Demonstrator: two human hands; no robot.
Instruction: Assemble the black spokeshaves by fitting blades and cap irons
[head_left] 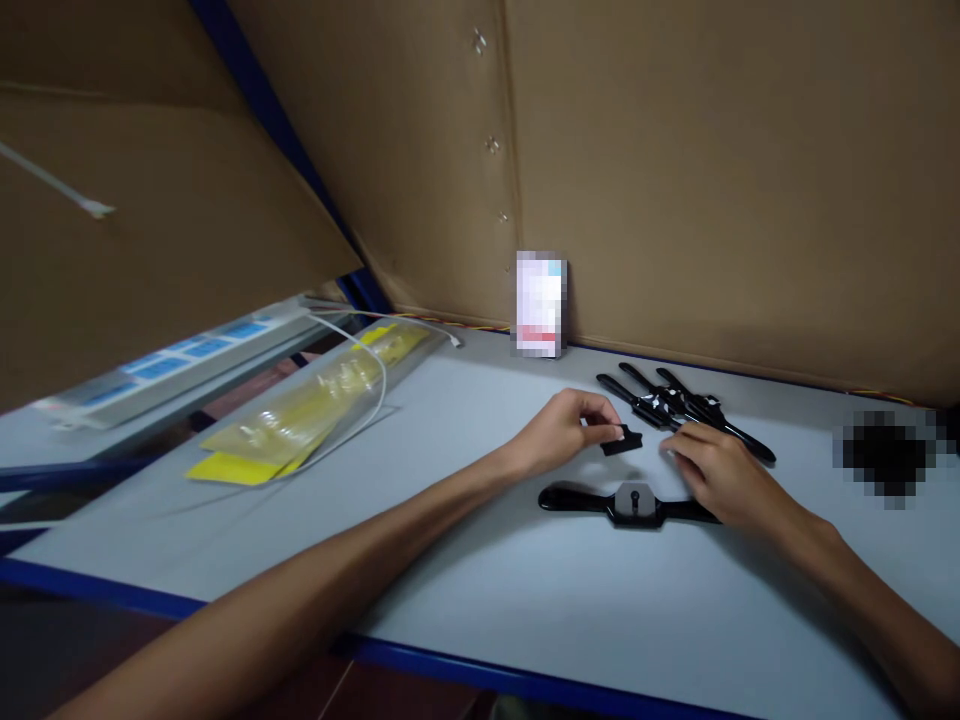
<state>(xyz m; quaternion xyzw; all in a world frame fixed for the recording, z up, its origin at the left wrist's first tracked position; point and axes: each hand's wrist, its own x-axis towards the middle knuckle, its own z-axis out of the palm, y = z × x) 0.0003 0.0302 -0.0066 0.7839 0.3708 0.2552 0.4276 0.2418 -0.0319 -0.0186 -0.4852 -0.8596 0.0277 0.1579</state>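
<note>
My left hand point(566, 432) pinches a small flat black plate point(622, 441), notched along its edge, a little above the table. Just right of it, my right hand point(709, 468) is closed with the fingertips together; whatever they hold, if anything, is too small to make out. Below both hands lies a black spokeshave point(577, 499) with a grey blade point(635, 503) and a dark screw at its middle. The right hand and wrist partly cover its right handle. Behind the hands, several more black spokeshaves point(675, 400) lie in an overlapping pile.
A clear plastic bag point(315, 410) with yellow pieces lies on the left, crossed by a white cable point(384, 370). A power strip point(195, 355) runs along the left side. A blurred phone-like screen point(540, 305) leans on the cardboard wall point(712, 180). A blurred black object point(889, 452) sits right.
</note>
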